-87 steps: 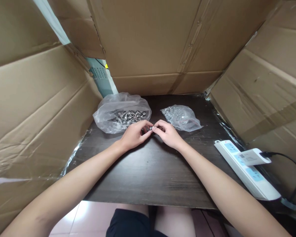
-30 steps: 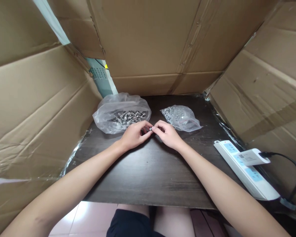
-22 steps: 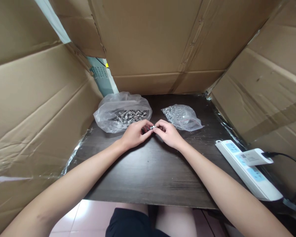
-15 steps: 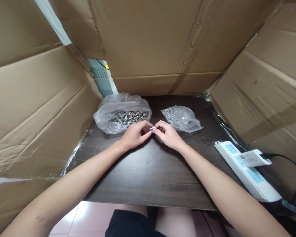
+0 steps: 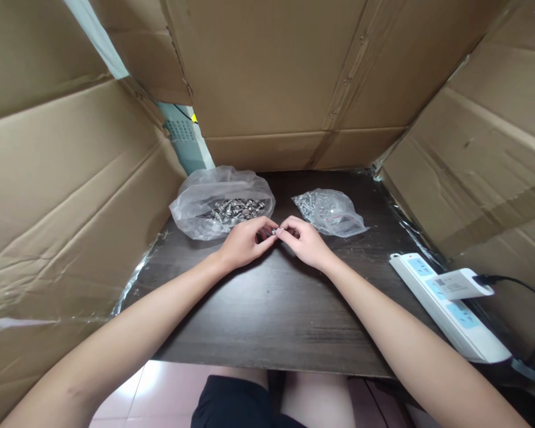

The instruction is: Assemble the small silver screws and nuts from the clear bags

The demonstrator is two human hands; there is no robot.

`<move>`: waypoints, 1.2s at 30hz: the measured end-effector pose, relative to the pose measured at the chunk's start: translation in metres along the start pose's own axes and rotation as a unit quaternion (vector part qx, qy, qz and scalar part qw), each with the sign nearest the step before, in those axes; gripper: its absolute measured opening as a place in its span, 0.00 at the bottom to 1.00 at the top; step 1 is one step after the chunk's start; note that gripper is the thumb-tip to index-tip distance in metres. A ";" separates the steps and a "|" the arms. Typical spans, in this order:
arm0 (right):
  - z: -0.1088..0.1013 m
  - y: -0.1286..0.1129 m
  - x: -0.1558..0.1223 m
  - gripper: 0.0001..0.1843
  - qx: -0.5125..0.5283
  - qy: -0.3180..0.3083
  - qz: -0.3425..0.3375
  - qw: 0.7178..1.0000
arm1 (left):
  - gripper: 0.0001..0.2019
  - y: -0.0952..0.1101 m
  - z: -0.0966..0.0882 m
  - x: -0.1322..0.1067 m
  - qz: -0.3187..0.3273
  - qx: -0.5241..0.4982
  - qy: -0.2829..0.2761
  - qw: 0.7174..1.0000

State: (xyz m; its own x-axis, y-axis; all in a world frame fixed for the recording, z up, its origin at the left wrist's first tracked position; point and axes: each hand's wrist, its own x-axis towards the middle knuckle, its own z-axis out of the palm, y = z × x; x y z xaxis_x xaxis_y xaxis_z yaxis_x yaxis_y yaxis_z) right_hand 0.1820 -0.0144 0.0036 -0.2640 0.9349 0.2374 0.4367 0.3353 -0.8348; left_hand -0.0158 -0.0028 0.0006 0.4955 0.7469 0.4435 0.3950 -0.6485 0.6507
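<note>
Over the middle of the table, the fingertips of both hands meet at a small shiny metal fastener [image 5: 275,232], too small to make out fully. My left hand [image 5: 246,245] pinches its left end between thumb and fingers. On its other end, my right hand [image 5: 310,245] is closed in a pinch too. Just behind my left hand, an open clear plastic bag [image 5: 189,205] holds many loose metal fittings [image 5: 237,209]. A smaller clear bag [image 5: 344,221] of silvery screws [image 5: 311,205] lies beyond my right hand.
The dark wooden table [image 5: 249,321] is walled by cardboard [image 5: 267,71] at the back and both sides. Along the right stands a white power strip [image 5: 450,309] with a white plug-in adapter [image 5: 466,284] and a black cable [image 5: 532,288].
Both hands keep nearly the same place and grip. The fastener between the fingertips looks slightly turned, with less of it showing. The whole view has shifted very slightly.
</note>
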 end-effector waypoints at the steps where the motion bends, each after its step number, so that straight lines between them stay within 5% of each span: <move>1: 0.000 0.000 0.000 0.11 0.001 0.000 0.000 1.000 | 0.08 0.000 0.000 0.000 -0.001 -0.001 0.000 1.000; 36: -0.001 0.000 0.000 0.09 0.014 0.000 0.003 1.000 | 0.08 0.000 0.000 0.000 -0.003 -0.004 -0.001 1.000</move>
State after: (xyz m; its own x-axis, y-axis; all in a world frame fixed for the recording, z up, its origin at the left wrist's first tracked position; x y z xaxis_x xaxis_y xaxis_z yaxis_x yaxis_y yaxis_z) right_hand 0.1824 -0.0147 0.0041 -0.2611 0.9370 0.2322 0.4133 0.3259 -0.8502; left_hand -0.0159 -0.0025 0.0006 0.4949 0.7505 0.4380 0.3913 -0.6425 0.6589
